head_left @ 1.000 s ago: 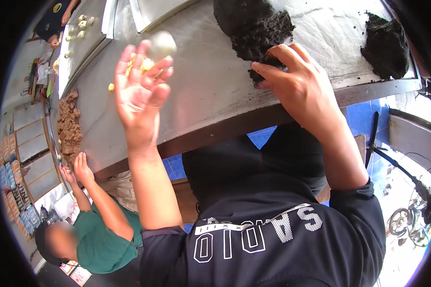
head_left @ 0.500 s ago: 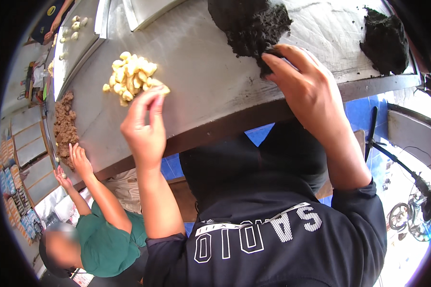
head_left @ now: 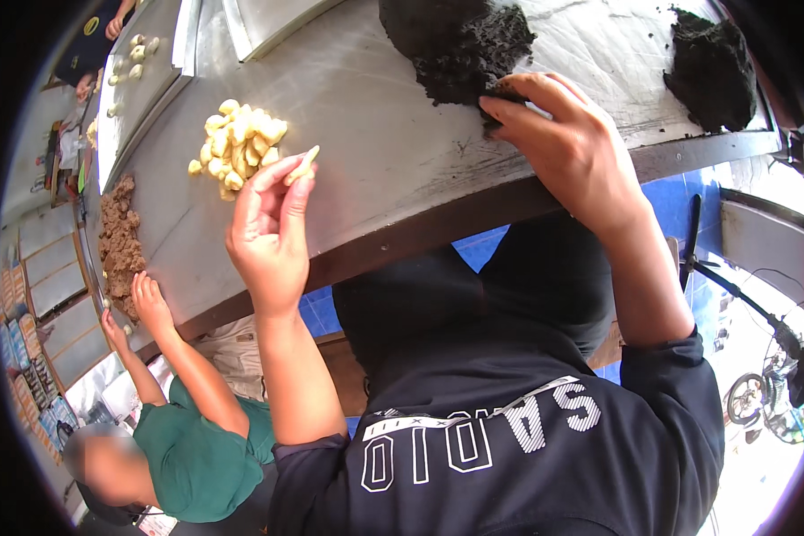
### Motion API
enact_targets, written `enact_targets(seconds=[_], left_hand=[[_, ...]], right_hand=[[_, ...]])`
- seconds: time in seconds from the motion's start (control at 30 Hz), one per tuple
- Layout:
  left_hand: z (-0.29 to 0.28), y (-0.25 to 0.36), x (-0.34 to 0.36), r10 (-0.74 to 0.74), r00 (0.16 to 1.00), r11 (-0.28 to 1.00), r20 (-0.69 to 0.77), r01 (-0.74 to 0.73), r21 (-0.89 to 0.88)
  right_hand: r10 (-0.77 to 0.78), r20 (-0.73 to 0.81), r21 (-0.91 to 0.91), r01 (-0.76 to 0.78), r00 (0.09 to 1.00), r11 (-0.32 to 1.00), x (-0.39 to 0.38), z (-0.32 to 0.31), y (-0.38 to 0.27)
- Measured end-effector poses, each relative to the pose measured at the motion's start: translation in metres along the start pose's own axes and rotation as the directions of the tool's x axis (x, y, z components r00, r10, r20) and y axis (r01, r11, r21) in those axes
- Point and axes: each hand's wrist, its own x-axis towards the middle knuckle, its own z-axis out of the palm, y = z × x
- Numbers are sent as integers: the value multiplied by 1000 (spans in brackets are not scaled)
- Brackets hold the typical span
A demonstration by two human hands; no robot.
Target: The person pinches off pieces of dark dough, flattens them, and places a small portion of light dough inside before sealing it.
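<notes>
My left hand pinches one small pale-yellow piece between thumb and fingertips, raised just off the metal table. Beside it lies a pile of similar pale-yellow, nut-sized pieces; whether they are nuts or dough I cannot tell. My right hand is curled at the near edge of a crumbly black dough mass. Its fingers close on a lump of the black dough, partly hidden by the hand.
A second black lump rests at the table's right end. At left, a co-worker in green has hands near a brown crumbly mass. Small pale balls sit on a tray. Another person's hands show at the upper left.
My left hand has lifted a pale-yellow piece away from the pile's edge, fingertips turned up. My right hand stays at the black dough, its fingers drawn slightly closer together.
</notes>
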Motion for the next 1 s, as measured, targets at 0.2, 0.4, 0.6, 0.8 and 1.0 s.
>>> enact_targets(seconds=[0.2,0.4,0.6,0.8,1.0], left_hand=[[20,23,-14,402,882,703,245,-469,535],[9,14,-25,288,951,848,113,-308,431],[2,18,-18,421,861,592,286,-500,633],[14,28,-17,-132,981,933,141,171,-318],[12,22,-4,394,875,672,282,-484,561]], right_hand=[[178,306,-69,-165,935,984,15,-11,-10],[329,63,3,-330,942,944,1,-17,-22],[158,-16,20,-158,987,987,-3,-2,-13],[140,116,-94,-130,983,987,4,7,-14],[176,57,-12,-176,983,984,0,9,-11]])
